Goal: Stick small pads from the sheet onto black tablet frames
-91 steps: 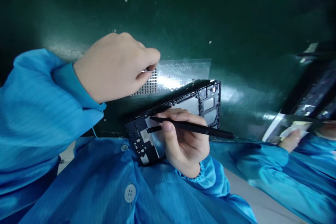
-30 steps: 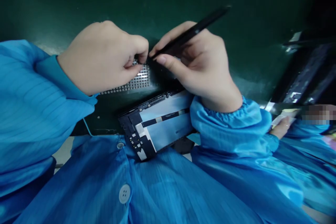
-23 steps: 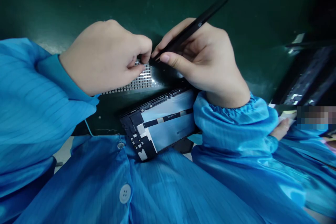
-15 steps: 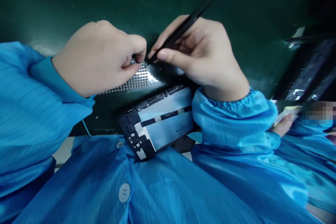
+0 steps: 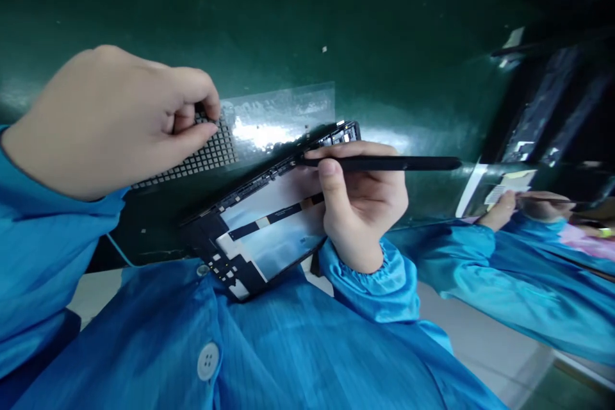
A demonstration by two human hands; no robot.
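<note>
My left hand (image 5: 120, 118) is closed, thumb and curled forefinger pinched at a clear sheet of small grey square pads (image 5: 223, 144). The palm covers part of that sheet, and its clear end stretches away to the right. My right hand (image 5: 365, 205) grips black tweezers (image 5: 408, 163), held nearly level with the tips pointing left. Those tips meet the far long edge of an opened phone or tablet (image 5: 283, 246), which lies tilted against the front of my smock. Its inside shows a silvery-blue panel, a dark ribbon strip and small parts. Whether the tips hold anything is too small to tell.
Tiny white bits (image 5: 324, 49) lie scattered on the dark green tabletop (image 5: 269, 13). At the right, another person's hand (image 5: 502, 208) holds a pale labelled piece. Dark long items (image 5: 542, 102) lie behind that person's hands.
My right hand has come away from the pads with the tweezers, moving toward me onto the device's edge. The tweezers have swung from slanted to nearly level. My left hand remains at the sheet.
</note>
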